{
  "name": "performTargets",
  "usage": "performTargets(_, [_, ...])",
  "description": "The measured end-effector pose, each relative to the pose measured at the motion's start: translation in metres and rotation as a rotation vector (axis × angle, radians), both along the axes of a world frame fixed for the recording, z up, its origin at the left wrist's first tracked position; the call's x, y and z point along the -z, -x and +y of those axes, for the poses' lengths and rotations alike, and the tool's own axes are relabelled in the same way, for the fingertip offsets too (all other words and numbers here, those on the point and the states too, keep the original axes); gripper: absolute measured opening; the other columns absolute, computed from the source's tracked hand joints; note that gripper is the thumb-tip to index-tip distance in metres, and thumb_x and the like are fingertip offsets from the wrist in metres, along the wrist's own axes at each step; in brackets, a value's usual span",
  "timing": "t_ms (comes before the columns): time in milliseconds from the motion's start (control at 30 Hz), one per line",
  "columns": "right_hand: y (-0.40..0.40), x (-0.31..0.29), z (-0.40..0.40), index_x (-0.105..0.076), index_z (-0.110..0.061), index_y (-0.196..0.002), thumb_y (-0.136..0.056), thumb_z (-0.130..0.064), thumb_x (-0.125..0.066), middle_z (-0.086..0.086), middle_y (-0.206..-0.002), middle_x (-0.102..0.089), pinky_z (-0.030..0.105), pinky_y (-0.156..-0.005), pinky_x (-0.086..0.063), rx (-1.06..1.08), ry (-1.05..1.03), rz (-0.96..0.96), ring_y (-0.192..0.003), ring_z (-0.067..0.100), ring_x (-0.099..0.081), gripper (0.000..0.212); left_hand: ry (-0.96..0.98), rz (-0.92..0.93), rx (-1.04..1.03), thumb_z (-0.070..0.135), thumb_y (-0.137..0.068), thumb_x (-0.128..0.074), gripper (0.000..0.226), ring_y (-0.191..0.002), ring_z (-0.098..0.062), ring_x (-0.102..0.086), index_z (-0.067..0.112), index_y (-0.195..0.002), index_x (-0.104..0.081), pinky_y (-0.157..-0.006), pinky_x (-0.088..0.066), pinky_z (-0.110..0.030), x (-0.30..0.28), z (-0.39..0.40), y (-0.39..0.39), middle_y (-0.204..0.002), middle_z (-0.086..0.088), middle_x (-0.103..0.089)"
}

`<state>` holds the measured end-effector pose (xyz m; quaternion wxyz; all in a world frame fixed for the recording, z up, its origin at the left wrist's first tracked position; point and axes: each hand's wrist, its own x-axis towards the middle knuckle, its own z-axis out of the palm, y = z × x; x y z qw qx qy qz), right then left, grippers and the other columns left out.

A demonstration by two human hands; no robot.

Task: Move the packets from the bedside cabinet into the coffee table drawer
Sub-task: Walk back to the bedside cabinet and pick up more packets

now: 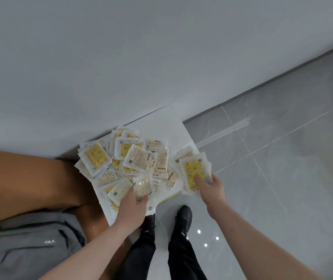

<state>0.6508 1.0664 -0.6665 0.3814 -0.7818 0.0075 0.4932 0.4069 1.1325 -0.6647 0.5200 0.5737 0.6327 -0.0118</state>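
Observation:
A heap of several yellow-and-white packets (129, 158) covers the white top of the bedside cabinet (161, 122), which stands against the wall. My left hand (133, 205) pinches a clear packet (142, 185) at the near edge of the heap. My right hand (210, 183) grips a stack of packets (194, 172) at the cabinet's right edge, thumb on a yellow one on top. The coffee table drawer is not in view.
A brown padded bed edge (20, 178) lies to the left with a grey backpack (30, 245) on it. Grey tiled floor (272, 158) spreads to the right. My two black shoes (183, 217) stand just below the cabinet.

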Motion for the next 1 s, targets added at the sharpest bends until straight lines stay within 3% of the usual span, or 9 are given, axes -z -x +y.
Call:
performTargets(67, [0.003,-0.032,-0.013,-0.075,-0.030,-0.099,-0.092,-0.025,-0.072,-0.017,-0.083,-0.079,0.016,-0.056,-0.053,0.026,0.008,0.021,-0.071,0.003,-0.075,0.009,0.005,0.018,0.032,0.014,-0.101,-0.057,0.037,-0.114,-0.012,-0.061,0.028,-0.135,-0.057,-0.098,-0.050,-0.031,-0.033,0.001,0.005,-0.122,0.012,-0.066])
performTargets(167, [0.011,-0.088,-0.033,-0.075,-0.028,-0.101,-0.092,-0.023,-0.073,-0.017,-0.082,-0.079,0.015,-0.052,-0.053,0.046,0.020,0.031,-0.069,0.002,-0.075,0.011,-0.028,0.079,0.079,0.018,-0.098,-0.061,0.024,-0.085,-0.002,-0.067,0.032,-0.116,-0.068,-0.078,-0.057,-0.028,-0.085,0.001,0.008,-0.097,0.013,-0.073])
performTargets(267, [0.013,-0.144,-0.048,-0.072,-0.032,-0.099,-0.093,-0.021,-0.071,-0.014,-0.082,-0.079,0.014,-0.047,-0.051,0.041,0.042,0.052,-0.068,0.004,-0.075,0.012,-0.056,0.109,0.024,0.025,-0.096,-0.065,0.009,-0.077,-0.010,-0.069,0.033,-0.096,-0.069,-0.074,-0.060,-0.041,-0.135,0.001,0.006,-0.084,0.011,-0.072])
performTargets(333, [0.016,-0.174,-0.060,-0.069,-0.034,-0.095,-0.094,-0.021,-0.069,-0.011,-0.086,-0.078,0.016,-0.049,-0.051,-0.002,0.065,0.048,-0.075,0.007,-0.075,0.012,-0.071,0.109,-0.002,0.030,-0.096,-0.066,0.009,-0.089,-0.018,-0.070,0.032,-0.105,-0.068,-0.081,-0.060,-0.045,-0.167,-0.004,0.005,-0.098,0.011,-0.072])
performTargets(467, [0.021,-0.213,-0.077,-0.069,-0.030,-0.097,-0.092,-0.020,-0.067,-0.007,-0.089,-0.076,0.015,-0.045,-0.049,-0.114,0.069,-0.030,-0.076,0.009,-0.073,0.011,-0.131,0.166,0.090,0.031,-0.100,-0.059,0.036,-0.115,-0.028,-0.063,0.018,-0.133,-0.058,-0.089,-0.052,-0.040,-0.203,-0.020,0.000,-0.125,-0.002,-0.067])
performTargets(600, [0.023,-0.227,-0.088,-0.070,-0.027,-0.102,-0.092,-0.018,-0.070,-0.010,-0.088,-0.074,0.013,-0.044,-0.048,-0.173,0.054,-0.086,-0.075,0.004,-0.070,0.014,-0.112,0.187,0.145,0.017,-0.100,-0.050,0.038,-0.117,-0.034,-0.060,0.014,-0.138,-0.051,-0.091,-0.050,-0.042,-0.218,-0.027,-0.004,-0.131,-0.010,-0.064])
performTargets(700, [0.023,-0.232,-0.090,-0.071,-0.024,-0.110,-0.093,-0.019,-0.070,-0.007,-0.093,-0.075,0.016,-0.050,-0.050,-0.196,0.056,-0.108,-0.079,0.008,-0.072,0.018,-0.136,0.194,0.214,0.014,-0.099,-0.049,0.045,-0.130,-0.033,-0.054,0.012,-0.144,-0.048,-0.104,-0.049,-0.046,-0.224,-0.021,-0.005,-0.144,-0.009,-0.057])
performTargets(800, [0.024,-0.237,-0.090,-0.071,-0.023,-0.108,-0.092,-0.017,-0.069,-0.009,-0.088,-0.073,0.013,-0.044,-0.047,-0.185,0.060,-0.134,-0.074,0.005,-0.071,0.017,-0.150,0.227,0.285,0.014,-0.100,-0.048,0.053,-0.141,-0.032,-0.047,0.012,-0.153,-0.043,-0.112,-0.045,-0.047,-0.226,-0.008,-0.007,-0.155,-0.009,-0.049])
performTargets(1000, [0.040,-0.243,-0.093,-0.069,-0.025,-0.109,-0.093,-0.019,-0.069,-0.011,-0.091,-0.072,0.012,-0.041,-0.046,-0.070,0.105,-0.161,-0.074,0.004,-0.070,0.017,-0.164,0.287,0.479,0.017,-0.100,-0.049,0.061,-0.133,-0.028,-0.056,0.019,-0.159,-0.035,-0.100,-0.054,-0.042,-0.227,0.022,-0.013,-0.158,-0.004,-0.047])
